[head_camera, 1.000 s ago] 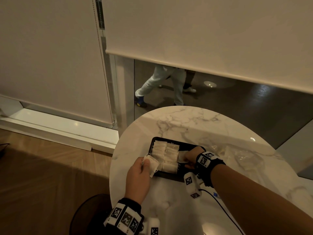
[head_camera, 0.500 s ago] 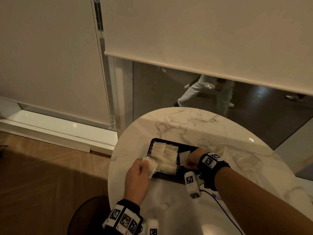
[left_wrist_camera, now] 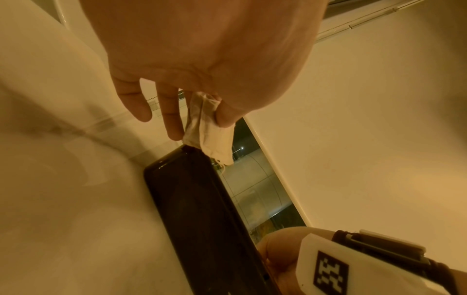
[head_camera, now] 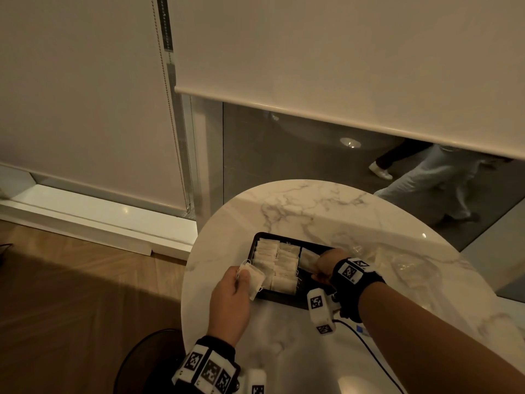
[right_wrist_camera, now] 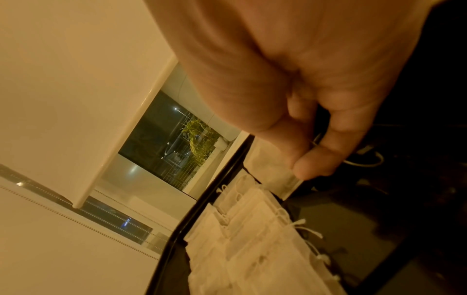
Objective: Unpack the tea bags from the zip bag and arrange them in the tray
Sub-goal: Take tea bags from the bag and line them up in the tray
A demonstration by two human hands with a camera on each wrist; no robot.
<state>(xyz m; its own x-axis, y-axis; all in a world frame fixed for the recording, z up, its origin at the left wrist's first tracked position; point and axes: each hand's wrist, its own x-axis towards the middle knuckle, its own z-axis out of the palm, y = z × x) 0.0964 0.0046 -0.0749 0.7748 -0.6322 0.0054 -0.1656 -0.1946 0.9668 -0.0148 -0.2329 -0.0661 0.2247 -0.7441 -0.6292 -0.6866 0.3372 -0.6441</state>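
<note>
Over the glossy black tray (head_camera: 257, 240), both hands pinch soft papery tea bags (head_camera: 279, 268), one each.

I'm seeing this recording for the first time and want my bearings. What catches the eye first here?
A black tray on a round marble table, holding neat rows of white tea bags. The right hand pinches one tea bag at the tray's empty right side, while the left hand holds more tea bags over its near left corner.

no readable text; only coded square markers on the wrist bands (head_camera: 350, 272)
</note>
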